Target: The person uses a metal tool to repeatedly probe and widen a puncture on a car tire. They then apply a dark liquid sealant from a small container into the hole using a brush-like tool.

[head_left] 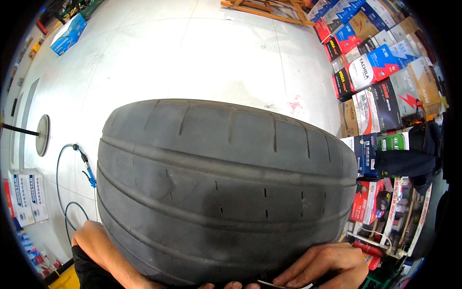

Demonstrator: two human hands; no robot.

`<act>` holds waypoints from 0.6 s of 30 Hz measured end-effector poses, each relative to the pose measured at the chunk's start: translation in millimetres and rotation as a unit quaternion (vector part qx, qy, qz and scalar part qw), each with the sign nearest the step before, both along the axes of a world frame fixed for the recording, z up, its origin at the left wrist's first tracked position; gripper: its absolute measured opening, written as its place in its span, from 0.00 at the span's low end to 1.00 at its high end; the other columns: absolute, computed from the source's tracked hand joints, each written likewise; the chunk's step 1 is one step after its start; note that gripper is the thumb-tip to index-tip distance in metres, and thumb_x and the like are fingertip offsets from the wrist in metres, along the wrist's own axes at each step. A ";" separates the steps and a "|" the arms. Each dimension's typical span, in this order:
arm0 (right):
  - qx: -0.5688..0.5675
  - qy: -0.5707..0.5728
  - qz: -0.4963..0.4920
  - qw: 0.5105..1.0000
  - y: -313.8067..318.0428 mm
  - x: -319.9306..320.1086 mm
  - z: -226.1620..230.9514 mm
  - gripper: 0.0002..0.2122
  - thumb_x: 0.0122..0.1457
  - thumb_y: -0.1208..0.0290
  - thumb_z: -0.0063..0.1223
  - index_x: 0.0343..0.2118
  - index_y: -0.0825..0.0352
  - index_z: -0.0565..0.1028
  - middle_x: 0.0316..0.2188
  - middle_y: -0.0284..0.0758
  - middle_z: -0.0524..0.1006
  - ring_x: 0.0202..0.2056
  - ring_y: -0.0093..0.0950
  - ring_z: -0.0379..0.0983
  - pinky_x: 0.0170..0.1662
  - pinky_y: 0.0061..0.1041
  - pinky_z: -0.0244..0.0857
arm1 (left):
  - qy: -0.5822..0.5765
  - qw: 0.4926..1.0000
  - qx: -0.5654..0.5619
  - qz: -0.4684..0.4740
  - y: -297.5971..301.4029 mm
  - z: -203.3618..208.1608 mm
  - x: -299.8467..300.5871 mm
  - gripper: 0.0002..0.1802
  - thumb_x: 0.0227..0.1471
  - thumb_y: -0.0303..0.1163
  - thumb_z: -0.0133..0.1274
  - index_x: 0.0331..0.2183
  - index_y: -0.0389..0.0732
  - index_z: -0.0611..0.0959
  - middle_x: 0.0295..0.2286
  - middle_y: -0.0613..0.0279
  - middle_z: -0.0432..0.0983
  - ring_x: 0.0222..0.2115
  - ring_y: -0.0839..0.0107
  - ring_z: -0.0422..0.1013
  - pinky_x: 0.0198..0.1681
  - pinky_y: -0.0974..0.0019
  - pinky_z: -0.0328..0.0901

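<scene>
A large, worn black tyre (226,192) fills the middle, its grooved tread facing me. My left forearm (108,255), bare below a black sleeve, bends along the tyre's lower left side. Only a few fingertips of my left hand (234,286) show at the bottom edge, against the tyre; the rest is cut off. At the tyre's lower right, my right hand (327,266) has its fingers bent and closed around a thin, pale metal strip (265,283). That strip lies close to the rubber, and its far end leaves the picture.
Stacked battery boxes (373,67) line the right side, with a cluttered rack (385,241) below. On the left floor lie a hose with a blue nozzle (90,177), white boxes (30,197) and a round-based stand (43,135). A wooden frame (269,9) stands at the back.
</scene>
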State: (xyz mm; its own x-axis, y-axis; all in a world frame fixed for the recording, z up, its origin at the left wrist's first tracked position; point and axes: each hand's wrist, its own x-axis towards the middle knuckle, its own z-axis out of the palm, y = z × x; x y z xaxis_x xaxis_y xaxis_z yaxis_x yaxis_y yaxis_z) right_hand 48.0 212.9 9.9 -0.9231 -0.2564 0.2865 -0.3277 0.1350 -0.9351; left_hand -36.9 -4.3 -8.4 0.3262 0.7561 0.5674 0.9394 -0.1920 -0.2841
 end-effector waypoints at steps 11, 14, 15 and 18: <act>-0.092 -0.031 -0.043 0.994 -2.5 5.5 -2.2 0.12 0.39 0.88 0.59 0.22 0.66 0.67 0.22 0.38 0.69 0.23 0.31 0.72 0.23 0.22 0.70 | 0.021 0.999 0.005 0.045 5.6 2.8 -1.1 0.20 0.49 0.50 0.38 0.32 0.46 0.76 0.36 0.65 0.75 0.38 0.68 0.69 0.47 0.61 0.58; -0.110 -0.020 -0.044 0.993 -2.2 5.1 -4.2 0.12 0.39 0.88 0.58 0.22 0.67 0.67 0.23 0.38 0.69 0.23 0.31 0.72 0.24 0.22 0.70 | 0.037 0.998 0.018 0.052 6.5 2.5 -1.3 0.20 0.48 0.50 0.39 0.32 0.46 0.76 0.36 0.65 0.76 0.38 0.69 0.69 0.46 0.61 0.59; -0.106 -0.020 -0.036 0.994 -0.6 3.6 -2.8 0.12 0.39 0.88 0.59 0.22 0.67 0.67 0.23 0.38 0.69 0.22 0.31 0.72 0.24 0.22 0.70 | 0.031 0.998 0.017 0.048 6.1 2.9 -1.1 0.20 0.48 0.50 0.39 0.32 0.46 0.76 0.35 0.65 0.76 0.38 0.69 0.69 0.46 0.61 0.59; -0.100 -0.021 -0.033 0.994 -1.2 2.7 -1.9 0.12 0.40 0.88 0.59 0.22 0.66 0.67 0.23 0.38 0.69 0.22 0.31 0.73 0.24 0.23 0.70 | 0.014 0.999 0.014 0.039 4.8 2.5 -0.8 0.20 0.49 0.49 0.38 0.32 0.45 0.77 0.35 0.65 0.76 0.37 0.69 0.69 0.45 0.62 0.60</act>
